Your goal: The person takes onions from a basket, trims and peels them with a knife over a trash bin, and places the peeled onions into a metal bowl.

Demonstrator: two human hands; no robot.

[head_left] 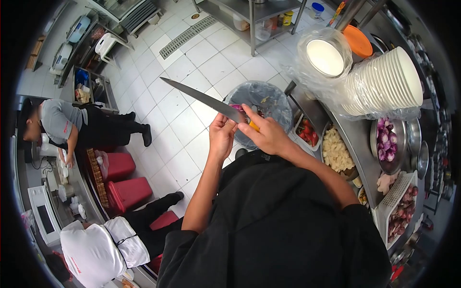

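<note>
A large kitchen knife points up and to the left, its long blade crossing in front of my fingers. My right hand is closed on it at the handle end, where a bit of yellow shows. Just below the heel of the blade, my left hand has its fingers pinched together. What they hold is hidden by the blade. A purple piece shows beyond the blade, between the hands; I cannot tell whether it is held. Below the hands stands a bin with a plastic liner and scraps in it.
On the metal counter at right are a bowl of peeled purple onions, a basket of shallots, pale chopped pieces, red peppers and stacked white tubs. Two people work at left, near red bins.
</note>
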